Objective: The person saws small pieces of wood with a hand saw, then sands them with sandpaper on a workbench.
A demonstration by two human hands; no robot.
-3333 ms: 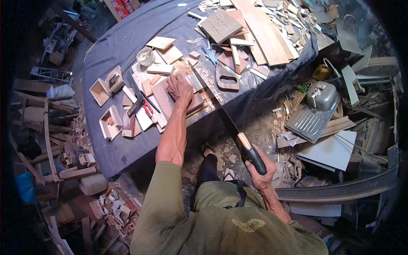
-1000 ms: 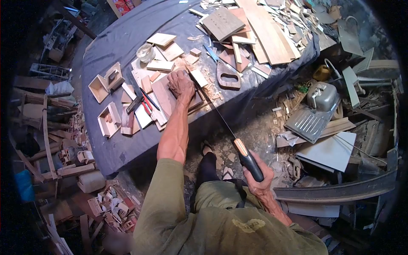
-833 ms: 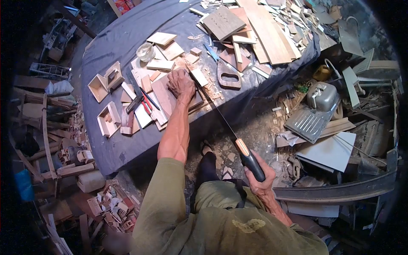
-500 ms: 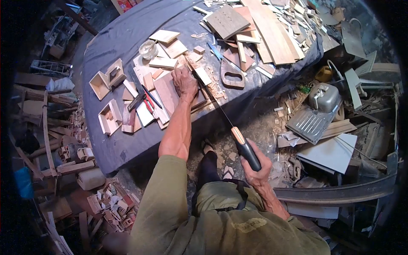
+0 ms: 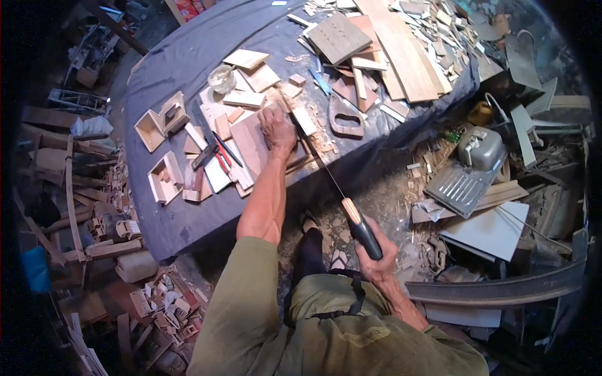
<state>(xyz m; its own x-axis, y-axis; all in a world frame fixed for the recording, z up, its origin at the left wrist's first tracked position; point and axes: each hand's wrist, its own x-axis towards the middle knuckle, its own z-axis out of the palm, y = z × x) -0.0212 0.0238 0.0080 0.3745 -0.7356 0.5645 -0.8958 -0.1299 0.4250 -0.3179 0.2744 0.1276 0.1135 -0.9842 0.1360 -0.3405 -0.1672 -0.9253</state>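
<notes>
My right hand (image 5: 378, 257) is wrapped around the black handle of a handsaw (image 5: 362, 230). Its thin blade slants up and left to a pale wood strip (image 5: 305, 121) at the table's front. My left hand (image 5: 278, 130) presses down with curled fingers on a brown wooden board (image 5: 249, 143), just left of the blade. Sawdust is scattered around the cut area. Beside the board lie red-handled pliers (image 5: 222, 156) and a hammer-like tool (image 5: 207, 155). Exactly where the saw teeth meet the wood is hard to make out.
A second handsaw (image 5: 346, 120) lies to the right on the dark cloth-covered table (image 5: 182, 229). Small wooden boxes (image 5: 164, 178) and a glass jar (image 5: 222, 79) stand left. Planks (image 5: 401, 59) and offcuts pile up at the back right. A metal sink (image 5: 467, 182) sits among floor scrap.
The whole view has shifted slightly, so the table appears a little lower. My right hand and the saw sit slightly lower in the view; my left hand stays on the board.
</notes>
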